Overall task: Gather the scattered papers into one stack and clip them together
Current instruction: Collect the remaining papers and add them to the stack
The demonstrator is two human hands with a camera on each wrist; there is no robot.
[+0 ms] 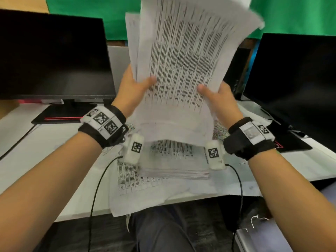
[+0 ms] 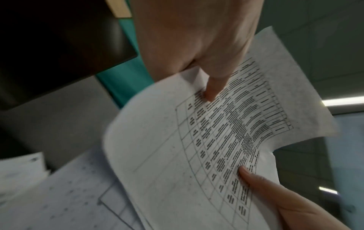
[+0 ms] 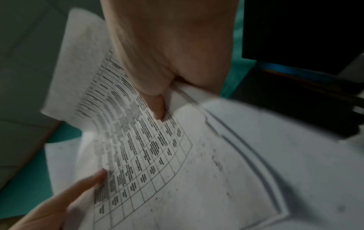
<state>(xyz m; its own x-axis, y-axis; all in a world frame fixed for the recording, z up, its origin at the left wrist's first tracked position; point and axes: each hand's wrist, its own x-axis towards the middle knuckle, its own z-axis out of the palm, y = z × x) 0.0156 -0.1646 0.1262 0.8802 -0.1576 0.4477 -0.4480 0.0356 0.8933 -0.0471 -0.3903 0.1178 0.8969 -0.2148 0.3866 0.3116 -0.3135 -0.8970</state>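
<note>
Nearest the viewer, loose printed sheets (image 1: 163, 193) lie spread over the white desk (image 1: 45, 160), one overhanging its front edge, with a squared pile (image 1: 174, 171) resting on them. Above, the left hand (image 1: 131, 88) and right hand (image 1: 221, 100) grip a held sheaf (image 1: 183, 60) by its two side edges, thumbs pressed on the front page, fingers hidden behind; it stands upright, probably so the edges can be tapped level on the pile. The pages carry tables of dark text, too blurred to read. Black-and-white square codes mark both wristbands. No clip is visible. Behind stand two dark monitors (image 1: 54, 55) and a green backdrop (image 1: 291, 15).
</note>
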